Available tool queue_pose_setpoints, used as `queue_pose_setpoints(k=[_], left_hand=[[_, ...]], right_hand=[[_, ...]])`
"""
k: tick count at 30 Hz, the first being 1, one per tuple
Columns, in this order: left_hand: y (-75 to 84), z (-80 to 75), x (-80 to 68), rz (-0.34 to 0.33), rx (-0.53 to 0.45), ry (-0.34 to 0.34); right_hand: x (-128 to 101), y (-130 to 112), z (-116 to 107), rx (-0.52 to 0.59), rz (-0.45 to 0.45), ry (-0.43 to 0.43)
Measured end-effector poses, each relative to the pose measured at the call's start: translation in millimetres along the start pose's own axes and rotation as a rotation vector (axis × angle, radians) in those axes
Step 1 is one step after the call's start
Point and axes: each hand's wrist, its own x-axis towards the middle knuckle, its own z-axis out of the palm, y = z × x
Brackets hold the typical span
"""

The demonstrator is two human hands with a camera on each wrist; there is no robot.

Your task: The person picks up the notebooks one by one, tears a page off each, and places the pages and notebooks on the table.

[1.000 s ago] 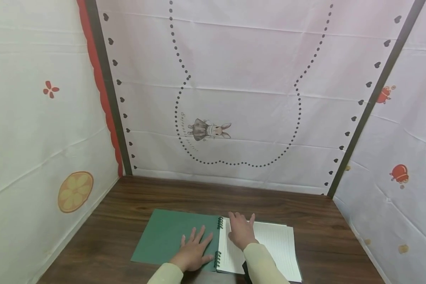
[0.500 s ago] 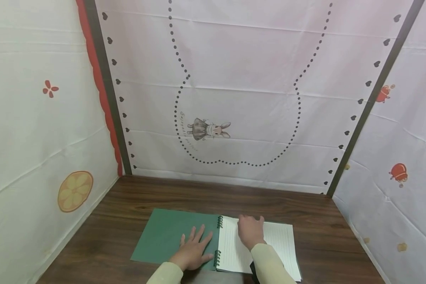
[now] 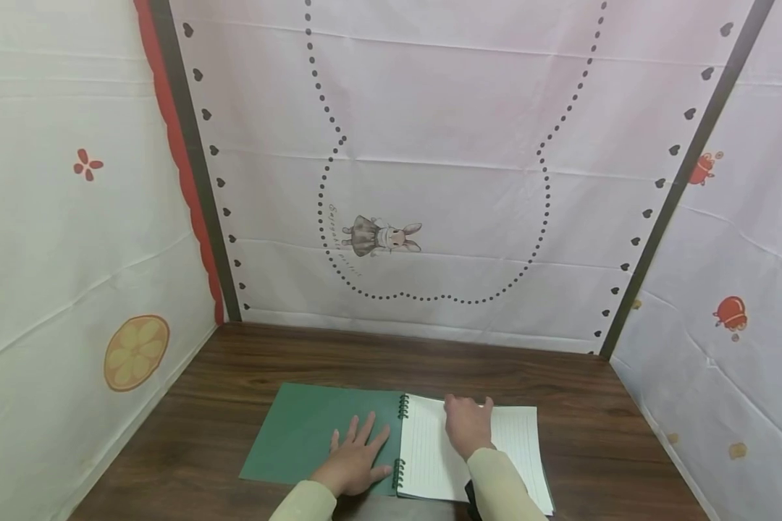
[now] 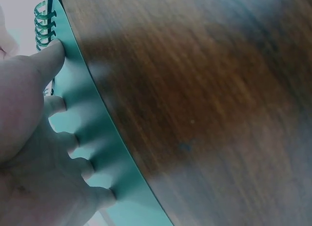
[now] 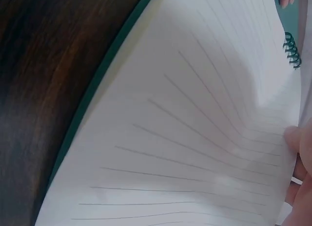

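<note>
A spiral notebook (image 3: 422,452) lies open on the table, its green cover (image 3: 313,427) folded out to the left and lined white pages to the right. On that cover my left hand (image 3: 352,463) rests with fingers spread; the left wrist view shows its fingertips touching the green surface near the coil (image 4: 43,26). At the top edge of the pages is my right hand (image 3: 468,427). It pinches a lined page (image 5: 195,153) at the edge, thumb on the paper and fingers at the border, and the sheet bows. Some right fingertips are hidden.
The dark wooden table (image 3: 189,434) extends around the notebook. White printed cloth walls (image 3: 430,181) enclose it at the back and on both sides. A dark strap (image 3: 473,499) shows at the right wrist, below the pale sleeve.
My right hand has shifted right along the top edge of the pages. The top sheet, offset earlier, now lines up more closely with the notebook. My left hand stays still.
</note>
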Motion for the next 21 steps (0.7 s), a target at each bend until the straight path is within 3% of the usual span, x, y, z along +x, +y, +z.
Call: queue_pose_setpoints(k=[21], left_hand=[[-0.5, 0.0, 0.7, -0.019, 0.006, -0.013]], right_hand=[[3, 11, 4, 0.107, 0.05, 0.002]])
